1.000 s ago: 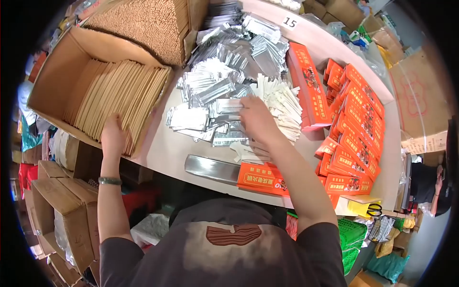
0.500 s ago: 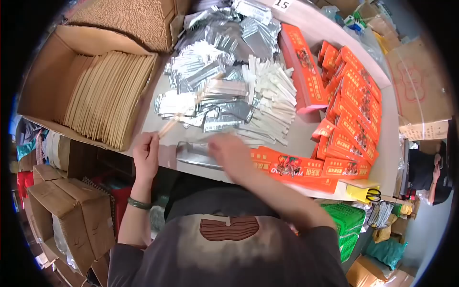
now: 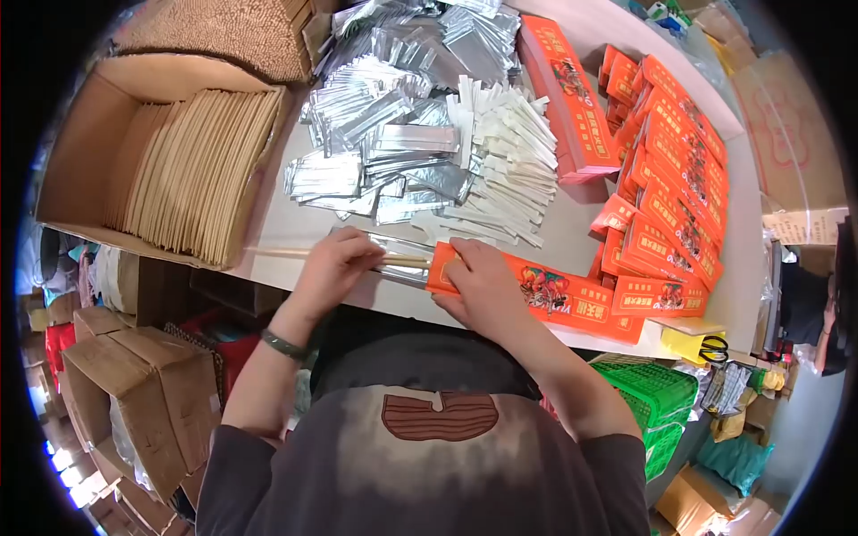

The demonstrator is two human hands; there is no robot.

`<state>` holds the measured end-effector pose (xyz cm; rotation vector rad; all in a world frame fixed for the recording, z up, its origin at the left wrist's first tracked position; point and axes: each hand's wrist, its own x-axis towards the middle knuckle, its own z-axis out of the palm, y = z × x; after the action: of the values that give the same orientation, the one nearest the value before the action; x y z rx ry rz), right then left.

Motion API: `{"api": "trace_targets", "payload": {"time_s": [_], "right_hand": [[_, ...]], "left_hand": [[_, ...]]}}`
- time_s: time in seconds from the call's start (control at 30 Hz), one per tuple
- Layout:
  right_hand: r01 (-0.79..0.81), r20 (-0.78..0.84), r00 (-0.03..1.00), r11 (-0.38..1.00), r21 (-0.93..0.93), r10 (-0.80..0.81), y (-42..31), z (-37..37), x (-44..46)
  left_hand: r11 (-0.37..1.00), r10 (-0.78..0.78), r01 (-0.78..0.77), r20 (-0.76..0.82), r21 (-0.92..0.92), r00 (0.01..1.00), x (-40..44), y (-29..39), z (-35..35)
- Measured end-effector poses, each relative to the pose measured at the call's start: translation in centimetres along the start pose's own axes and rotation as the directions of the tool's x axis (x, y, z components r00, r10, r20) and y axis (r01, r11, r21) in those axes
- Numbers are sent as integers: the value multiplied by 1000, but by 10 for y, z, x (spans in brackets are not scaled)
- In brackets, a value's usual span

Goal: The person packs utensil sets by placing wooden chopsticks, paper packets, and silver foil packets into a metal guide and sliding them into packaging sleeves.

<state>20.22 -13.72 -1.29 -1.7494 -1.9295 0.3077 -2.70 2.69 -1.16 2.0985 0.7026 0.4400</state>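
Note:
My left hand [image 3: 338, 266] is closed around a pair of pale wooden chopsticks [image 3: 277, 253], which lie level across the front of the table. Their right ends reach the opening of a red-orange printed paper sleeve [image 3: 443, 261]; how far in they go I cannot tell. Closed on that sleeve is my right hand [image 3: 483, 284], its thumb below and its fingers on top. Beneath the chopsticks, partly hidden by my left hand, sits a shiny silver tray-like piece [image 3: 404, 273]. More printed red sleeves [image 3: 572, 302] lie just right of my right hand.
A cardboard box [image 3: 85, 170] of stacked wooden sticks stands at left. Silver foil packets [image 3: 413, 139] and slim white paper packets [image 3: 514, 165] cover the middle. Red sleeves [image 3: 675, 179] pile up at right, near black-handled scissors [image 3: 713, 349]. Green crates [image 3: 652, 393] stand below the table edge.
My left hand has moved right with the chopsticks, which were slanted and now lie level. My right hand, blurred before, now grips a red sleeve at their right ends.

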Motion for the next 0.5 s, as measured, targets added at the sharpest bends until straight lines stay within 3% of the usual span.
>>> {"api": "trace_targets", "payload": {"time_s": [0.03,0.13,0.2,0.27,0.3,0.4,0.47,0.5], "right_hand": [[5,-7,1000,1000,2,-5,2,-2,0],[28,-27,999,999,30,-27,5,2,-3],[57,-44,998,996,71,-54,9,11,-3],[27,-67,998,995,98,-21,9,13,1],[11,-78,997,995,104,-3,11,10,1],[18,-79,997,1000,13,-17,11,-1,-2],[4,-105,994,1000,29,-1,7,7,0],[7,-114,993,999,34,-3,8,11,1]], "left_hand": [[1000,-1,1,-5,-8,1000,0,-5,-3],[985,-23,-7,172,172,985,14,-5,-15],[997,-45,57,207,-53,977,27,1,19],[981,191,-194,177,-1,965,35,25,38],[939,328,-332,58,84,943,33,27,34],[877,211,-14,-360,480,909,7,-3,12],[872,48,176,-437,457,898,-3,-21,23],[896,-121,212,-243,391,962,-8,-22,30]]}}
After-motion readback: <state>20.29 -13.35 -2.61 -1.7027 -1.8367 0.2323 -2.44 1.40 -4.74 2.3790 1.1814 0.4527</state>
